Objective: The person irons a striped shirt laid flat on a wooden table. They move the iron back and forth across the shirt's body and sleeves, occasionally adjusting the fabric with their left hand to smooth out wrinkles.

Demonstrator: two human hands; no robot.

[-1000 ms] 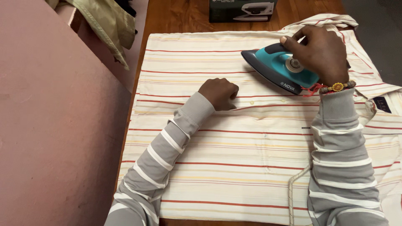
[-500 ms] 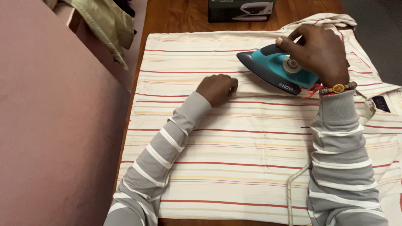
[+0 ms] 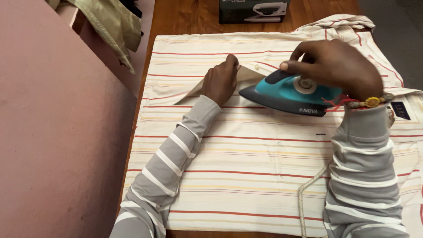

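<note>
A cream shirt with red and yellow stripes (image 3: 246, 154) lies spread flat on a wooden table (image 3: 194, 17). My right hand (image 3: 335, 66) grips the handle of a teal and dark grey iron (image 3: 286, 94), which rests on the shirt's upper middle with its tip pointing left. My left hand (image 3: 220, 81) pinches a folded-back flap of the shirt's front edge just left of the iron's tip, showing the paler inside and a button. A beaded band circles my right wrist.
The iron's white braided cord (image 3: 306, 198) runs down over the shirt to the near edge. A dark box picturing an iron (image 3: 253, 9) stands at the table's far edge. An olive cloth (image 3: 110, 26) hangs at the upper left, beside a pink surface (image 3: 53, 132).
The iron has slid left and nearer. My left hand moved up from the flat shirt and folded back a flap of the front edge. The view sits closer.
</note>
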